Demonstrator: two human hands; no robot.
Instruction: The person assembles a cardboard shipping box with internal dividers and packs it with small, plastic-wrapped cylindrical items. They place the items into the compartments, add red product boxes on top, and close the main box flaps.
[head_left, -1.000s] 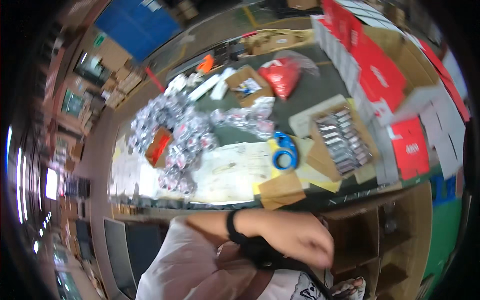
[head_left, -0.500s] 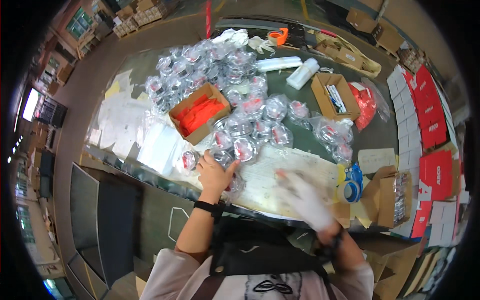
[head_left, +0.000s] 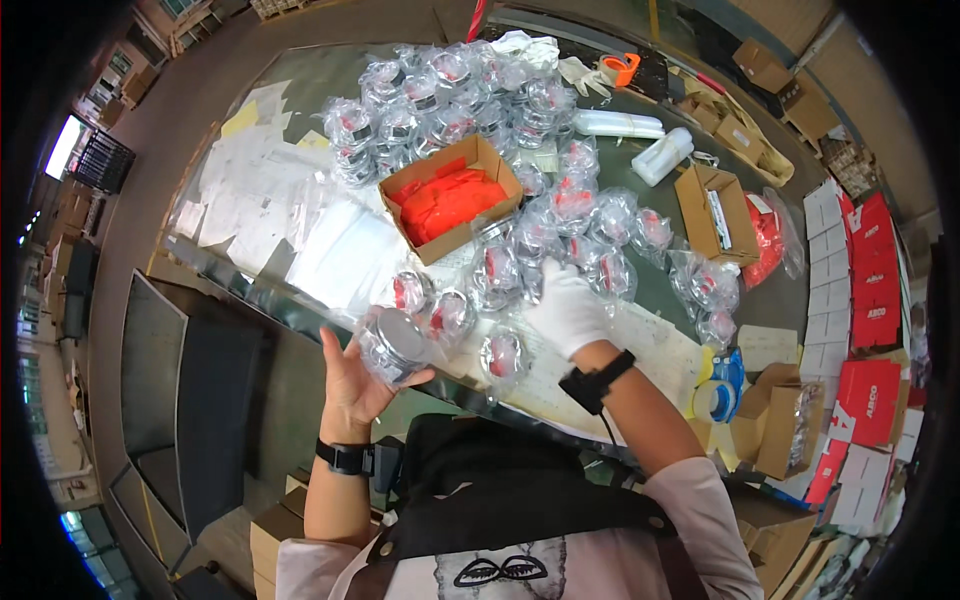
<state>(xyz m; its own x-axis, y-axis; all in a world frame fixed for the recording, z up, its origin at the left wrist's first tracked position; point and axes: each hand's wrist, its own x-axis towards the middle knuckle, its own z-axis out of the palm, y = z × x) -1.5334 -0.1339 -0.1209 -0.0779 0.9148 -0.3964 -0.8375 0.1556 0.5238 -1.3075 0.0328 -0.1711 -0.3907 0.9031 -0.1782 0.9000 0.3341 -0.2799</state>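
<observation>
At the table's near edge, my bare left hand [head_left: 358, 388] is closed around a round grey metal part in a clear plastic bag [head_left: 394, 345], its flat face turned up. My right hand [head_left: 568, 312], in a white glove, reaches over the front of the pile with fingers stretched out against the bagged round parts [head_left: 497, 272]. What lies under those fingertips is partly hidden. Between my hands rest more bagged parts with red inside, one bagged part [head_left: 504, 355] closest to the edge. An open cardboard box of red packets [head_left: 450, 203] stands just behind them.
A large heap of bagged parts [head_left: 450, 95] covers the back of the table. Flat clear bags [head_left: 345, 255] lie at left. On the right are a small box with pens [head_left: 718, 215], a red bag [head_left: 765, 238], blue tape [head_left: 715, 398] and an open carton [head_left: 780, 420]. Red-and-white boxes are stacked beyond.
My left hand has come off the table toward the near edge, now holding a bagged part. My right hand has swung left and forward to the pile. The whole view has shifted.
</observation>
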